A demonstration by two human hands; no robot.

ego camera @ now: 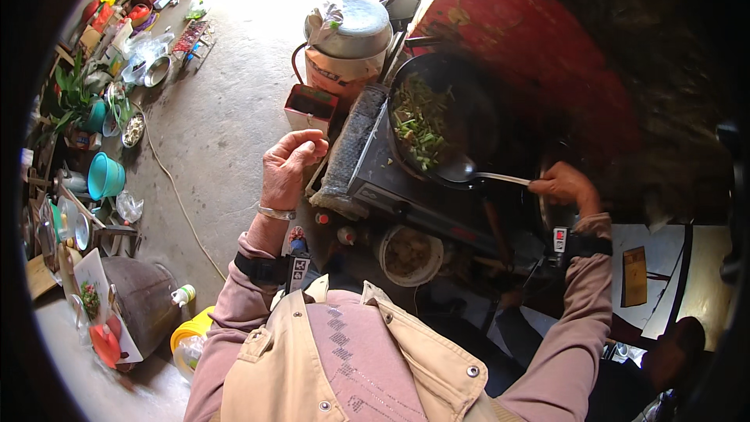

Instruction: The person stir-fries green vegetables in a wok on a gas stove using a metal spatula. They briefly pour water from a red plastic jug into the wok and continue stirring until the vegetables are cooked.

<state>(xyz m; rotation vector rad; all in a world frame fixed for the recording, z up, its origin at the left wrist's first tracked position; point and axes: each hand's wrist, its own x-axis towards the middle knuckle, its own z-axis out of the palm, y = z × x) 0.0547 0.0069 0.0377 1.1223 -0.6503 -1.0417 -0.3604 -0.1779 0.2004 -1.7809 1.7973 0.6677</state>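
Observation:
My right hand (565, 186) is closed around the handle of a metal ladle or cooking spoon (501, 176). Its bowl rests inside the near rim of a dark wok (477, 123), and chopped green vegetables (423, 123) lie on the wok's left side. The wok sits on a dark stove (404, 190). Left of the stove, my left hand (296, 155) is raised with its fingers curled and thumb close to the fingertips. Whether something small is between those fingers cannot be told. The right part of the wok is in deep shade.
A lidded metal pot (351, 17) and a red-and-white box (309, 106) stand beyond my left hand. Below the stove is a white bucket (412, 255). A cable (170, 176) crosses the floor. Basins and bags crowd the left side, by a large brown vat (143, 299). Another person sits at lower right.

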